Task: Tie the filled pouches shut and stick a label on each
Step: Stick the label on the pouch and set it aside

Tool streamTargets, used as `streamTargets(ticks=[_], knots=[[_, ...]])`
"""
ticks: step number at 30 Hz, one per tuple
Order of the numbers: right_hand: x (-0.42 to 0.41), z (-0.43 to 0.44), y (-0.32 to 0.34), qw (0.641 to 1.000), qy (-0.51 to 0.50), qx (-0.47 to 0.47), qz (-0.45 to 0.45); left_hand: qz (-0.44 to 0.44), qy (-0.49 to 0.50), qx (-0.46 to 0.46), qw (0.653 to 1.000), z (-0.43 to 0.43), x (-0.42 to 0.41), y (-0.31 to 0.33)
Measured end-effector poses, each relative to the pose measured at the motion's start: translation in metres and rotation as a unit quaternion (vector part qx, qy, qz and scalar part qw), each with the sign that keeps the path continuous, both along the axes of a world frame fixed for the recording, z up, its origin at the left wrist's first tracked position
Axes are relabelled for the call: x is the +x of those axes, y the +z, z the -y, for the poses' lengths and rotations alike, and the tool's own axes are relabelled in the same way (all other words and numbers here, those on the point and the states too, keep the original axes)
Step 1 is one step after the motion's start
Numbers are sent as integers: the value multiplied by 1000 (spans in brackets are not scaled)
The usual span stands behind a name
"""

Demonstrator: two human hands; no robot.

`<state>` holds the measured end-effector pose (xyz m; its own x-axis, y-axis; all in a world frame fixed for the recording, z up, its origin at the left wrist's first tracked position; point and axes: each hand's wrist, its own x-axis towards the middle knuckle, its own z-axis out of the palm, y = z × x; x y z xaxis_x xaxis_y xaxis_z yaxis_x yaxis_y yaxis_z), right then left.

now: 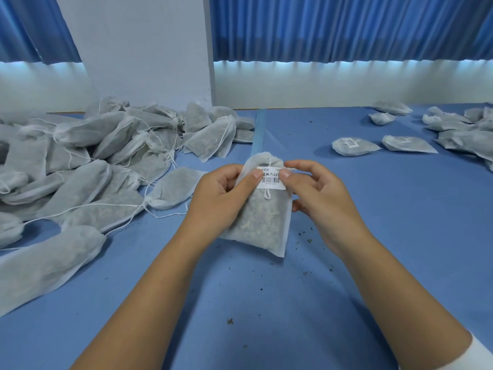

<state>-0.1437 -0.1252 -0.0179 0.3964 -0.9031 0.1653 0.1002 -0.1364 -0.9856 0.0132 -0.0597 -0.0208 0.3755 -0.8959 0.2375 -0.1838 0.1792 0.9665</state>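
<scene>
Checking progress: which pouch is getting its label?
The pouch gripped by the left hand and right hand, which press its barcode label; the other pouches lie on the table.

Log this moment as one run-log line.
step: sticking label | left hand: grips pouch, thumb on label | right hand: pinches pouch, thumb on label | pouch pile: left

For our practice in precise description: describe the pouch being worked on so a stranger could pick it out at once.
On the blue table, right of the heap of pouches, look to the centre. There the left hand and right hand hold one pouch. It alone nearby bears a white barcode label, under both thumbs.
</scene>
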Motion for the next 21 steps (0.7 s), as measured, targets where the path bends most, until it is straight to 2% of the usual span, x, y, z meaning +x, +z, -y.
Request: streamTargets(ticks=[4, 6, 10, 14, 16, 19, 21], knots=[[0, 1, -1, 999, 7, 23, 32, 8, -5, 2, 1000, 1, 1, -2], [2, 0, -2, 1000, -5, 5, 12, 5, 7, 4, 1000, 3, 0, -4], [5, -4, -6, 998, 11, -36, -52, -52, 80, -12, 995, 8, 2, -5], [1, -7, -4, 993, 83, -65, -56, -83, 163, -23, 983, 10, 9, -6], [2, -8, -4, 988, 124, -71, -56, -65, 186, -11, 980, 11, 11, -7], [2, -6, -4, 988, 126, -73, -57, 8, 203, 28, 979, 13, 19, -11], [0, -3, -2, 990, 128, -43, -46, 53, 222, 60, 972, 12, 28, -12]])
